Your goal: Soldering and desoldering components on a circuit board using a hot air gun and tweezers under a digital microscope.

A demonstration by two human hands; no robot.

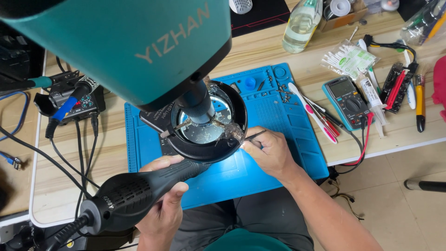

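While gripping a hot-air gun [139, 190], left hand [165, 204] aims nozzle up-right under the ring light [204, 122]. Right hand [269, 151], nearer, pinches tweezers [253, 136] pointing left toward same spot over blue mat [288, 121].

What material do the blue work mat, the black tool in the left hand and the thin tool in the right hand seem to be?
Blue work mat: likely silicone rubber, matte, with moulded compartments. Black hot-air tool handle in the left hand: apparently hard matte plastic, with moulded vent slots. Thin tweezers in the right hand: probably metal, slim and dark; too small to be sure.
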